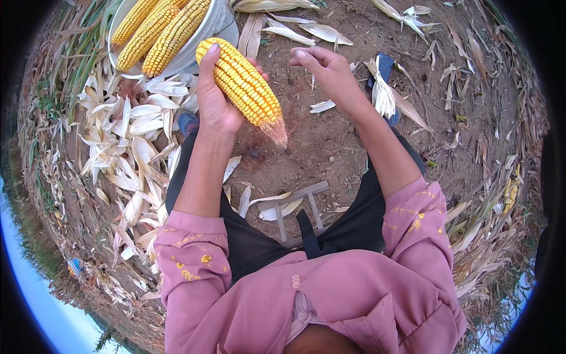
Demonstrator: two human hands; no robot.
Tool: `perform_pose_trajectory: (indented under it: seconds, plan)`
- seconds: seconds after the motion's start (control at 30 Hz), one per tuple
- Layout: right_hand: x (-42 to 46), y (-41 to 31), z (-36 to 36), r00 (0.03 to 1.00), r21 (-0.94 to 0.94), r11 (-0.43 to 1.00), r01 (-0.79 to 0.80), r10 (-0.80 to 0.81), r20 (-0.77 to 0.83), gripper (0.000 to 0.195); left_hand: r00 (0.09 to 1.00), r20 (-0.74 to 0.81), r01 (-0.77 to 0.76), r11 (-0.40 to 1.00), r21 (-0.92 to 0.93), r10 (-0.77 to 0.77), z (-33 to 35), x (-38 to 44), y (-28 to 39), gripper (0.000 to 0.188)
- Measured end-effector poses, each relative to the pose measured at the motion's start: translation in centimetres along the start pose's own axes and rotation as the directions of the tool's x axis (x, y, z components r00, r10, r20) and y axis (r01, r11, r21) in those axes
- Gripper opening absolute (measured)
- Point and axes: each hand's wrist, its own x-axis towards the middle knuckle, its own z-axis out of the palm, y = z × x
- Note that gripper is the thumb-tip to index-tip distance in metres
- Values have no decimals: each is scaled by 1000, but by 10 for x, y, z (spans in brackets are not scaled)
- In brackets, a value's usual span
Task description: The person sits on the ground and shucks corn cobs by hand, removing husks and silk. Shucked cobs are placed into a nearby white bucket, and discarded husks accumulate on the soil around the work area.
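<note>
My left hand (216, 88) grips a husked ear of corn (245, 84), thumb across its upper end. Yellow kernels cover the ear, and its pinkish tip slants down to the right with thin silk strands around it. To the right, apart from the ear, my right hand (325, 71) is raised over the soil with nothing visible in it; thumb and forefinger lie near each other. Several husked ears (154, 35) lie in a white bucket (223, 26) just beyond my left hand.
Dry husks (137, 128) pile up on the left below the bucket. A dark blue flat object (384, 66) lies partly under a pale husk bunch (382, 90) beyond my right forearm. Between my legs is a wooden frame (294, 197). Dry stalks (473, 252) lie at right.
</note>
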Motion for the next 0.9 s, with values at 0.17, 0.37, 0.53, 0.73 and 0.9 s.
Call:
perform_pose_trajectory:
  seconds: [0.17,0.37,0.53,0.73,0.9]
  plan:
    - [-13,-11,21,972,173,984,30,-69,224,52,986,-98,-127,988,83,135,-4,6,-11,40]
    - [-18,-4,24,937,127,992,-24,-22,348,62,991,47,-130,962,240,122,-5,7,-17,47]
    - [-23,-21,17,919,511,828,-232,15,394,57,980,98,-187,966,180,171,10,-1,-10,50]
    - [-26,-22,21,882,516,782,-350,89,463,48,998,51,-33,990,134,27,8,-5,-11,56]
    - [-20,-21,17,957,311,949,-50,-43,286,41,995,-97,-2,1000,12,3,-11,4,-3,60]
